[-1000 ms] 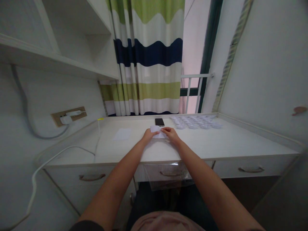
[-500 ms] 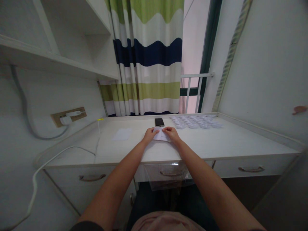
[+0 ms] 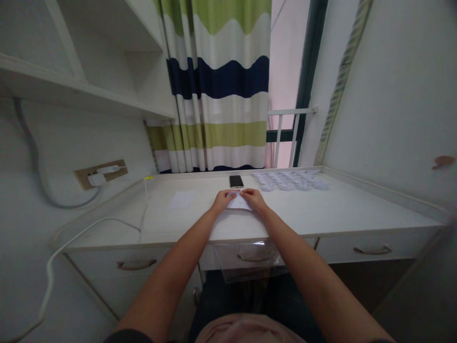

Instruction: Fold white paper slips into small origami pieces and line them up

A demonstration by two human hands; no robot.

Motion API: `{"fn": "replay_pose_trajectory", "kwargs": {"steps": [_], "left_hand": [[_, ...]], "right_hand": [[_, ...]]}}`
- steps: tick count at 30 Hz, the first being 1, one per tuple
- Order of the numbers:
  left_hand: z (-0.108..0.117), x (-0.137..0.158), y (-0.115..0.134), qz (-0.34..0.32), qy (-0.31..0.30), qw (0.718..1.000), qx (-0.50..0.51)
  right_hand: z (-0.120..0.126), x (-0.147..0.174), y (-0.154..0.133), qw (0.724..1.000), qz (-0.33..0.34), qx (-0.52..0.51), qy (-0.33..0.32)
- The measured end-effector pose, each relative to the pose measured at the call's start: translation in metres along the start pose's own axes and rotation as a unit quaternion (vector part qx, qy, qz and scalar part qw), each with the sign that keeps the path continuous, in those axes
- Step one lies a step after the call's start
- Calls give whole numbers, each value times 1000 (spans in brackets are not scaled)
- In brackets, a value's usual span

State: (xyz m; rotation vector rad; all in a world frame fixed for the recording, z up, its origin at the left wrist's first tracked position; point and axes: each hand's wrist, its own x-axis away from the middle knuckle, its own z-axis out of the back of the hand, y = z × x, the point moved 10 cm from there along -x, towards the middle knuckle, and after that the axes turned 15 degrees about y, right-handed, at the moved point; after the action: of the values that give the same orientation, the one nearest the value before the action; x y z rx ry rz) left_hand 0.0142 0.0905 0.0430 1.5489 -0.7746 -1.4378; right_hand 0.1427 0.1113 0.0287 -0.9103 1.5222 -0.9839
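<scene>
Between my two hands is a partly folded sheet of white paper point(image 3: 238, 203), close above the desk. My left hand point(image 3: 222, 199) pinches its left side with thumb and fingers. On the right side, my right hand point(image 3: 253, 197) grips the paper in the same way. The far edge of the paper is partly covered by my fingers. Just beyond my hands lies a dark-screened phone point(image 3: 236, 181). Farther to the left rests a flat white sheet stack or sheet point(image 3: 181, 199); I cannot tell how many layers.
Rows of several folded white paper pieces point(image 3: 285, 181) lie at the back right of the white desk point(image 3: 342, 209). A clear plastic sheet point(image 3: 246, 262) hangs at the front edge over a drawer. A white cable point(image 3: 107, 219) crosses the left end. The curtain point(image 3: 228, 109) hangs behind.
My fingertips have shifted slightly on the paper, and its upper part looks a little more folded. Both hands stay in nearly the same place.
</scene>
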Motion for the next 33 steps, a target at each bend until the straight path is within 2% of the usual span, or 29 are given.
{"fn": "replay_pose_trajectory", "kwargs": {"steps": [7,15,21,26,28,30,33], "left_hand": [[0,3,-1,16,0,1000,-6],[-4,5,8,-5,0,1000,6],[-1,2,3,1,6,1000,-3],[-8,8,12,-30,-15,999,-11],[-8,9,16,-36,-10,999,-14],[-7,8,13,-13,-9,1000,0],[-8,7,-3,73,-25,995,57]], "right_hand": [[0,0,1,1000,-6,-1,-4],[3,0,2,1000,-15,-16,10],[-1,3,5,999,-41,-18,-9],[6,-3,5,999,-24,-9,27],[5,-3,3,1000,-12,-14,22],[2,-2,1,1000,-2,-21,4],[-4,2,-4,999,21,-17,-24]]}}
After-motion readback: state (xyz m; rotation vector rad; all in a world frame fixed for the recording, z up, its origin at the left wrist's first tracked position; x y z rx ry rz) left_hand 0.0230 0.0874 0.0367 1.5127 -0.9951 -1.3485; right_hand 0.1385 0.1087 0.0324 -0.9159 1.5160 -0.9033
